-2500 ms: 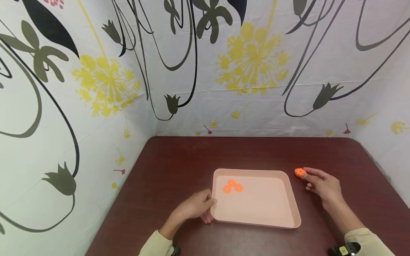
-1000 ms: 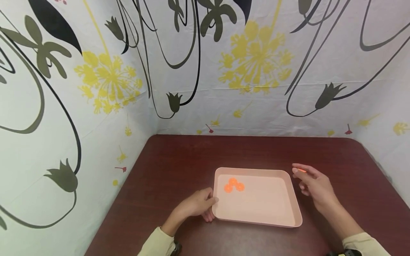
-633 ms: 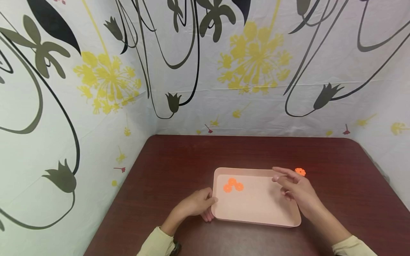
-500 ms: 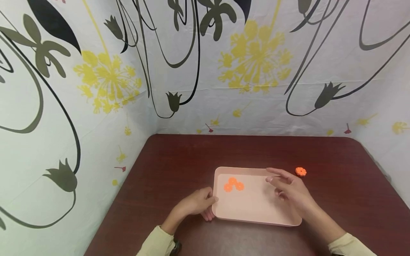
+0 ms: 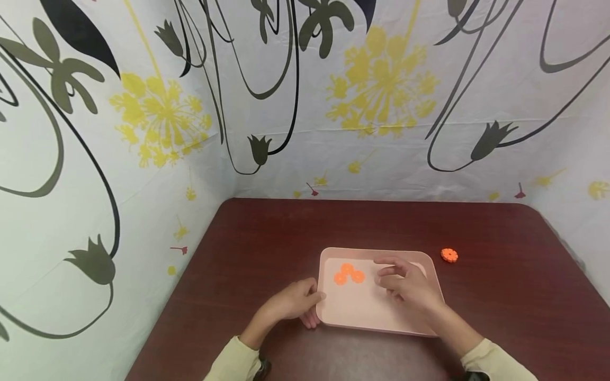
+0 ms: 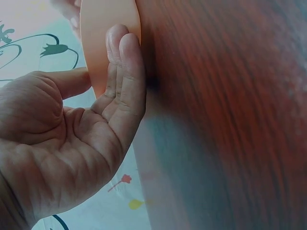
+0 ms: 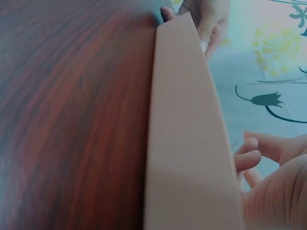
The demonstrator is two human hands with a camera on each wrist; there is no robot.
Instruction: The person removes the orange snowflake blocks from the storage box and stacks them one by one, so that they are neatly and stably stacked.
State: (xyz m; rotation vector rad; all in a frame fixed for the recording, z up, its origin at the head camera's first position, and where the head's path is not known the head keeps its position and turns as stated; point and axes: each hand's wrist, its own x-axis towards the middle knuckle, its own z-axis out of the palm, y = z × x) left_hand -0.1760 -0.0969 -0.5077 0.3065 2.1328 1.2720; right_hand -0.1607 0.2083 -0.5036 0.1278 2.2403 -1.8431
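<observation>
A shallow, pale peach tray [image 5: 355,315] lies on the brown table. My left hand [image 5: 293,302] grips its left rim; in the left wrist view the thumb is over the edge and the fingers lie along the outer wall [image 6: 93,43]. Three small orange scalloped discs [image 5: 347,269] sit close together in the tray's far left part. Over the tray's right half hovers my right hand [image 5: 410,288], fingers loosely bent with nothing between them. Beyond the tray's far right corner, another orange scalloped piece [image 5: 449,255], thicker looking, rests on the table.
The dark wood table [image 5: 286,227] has rounded far corners. White cloth [image 5: 295,106] with a flower print hangs behind it and at the sides. In the right wrist view, the tray's near side wall [image 7: 187,134] fills the middle.
My right hand let go of the orange piece at the table's right and moved left over the tray. The left hand stays on the tray rim, and the three discs have not moved.
</observation>
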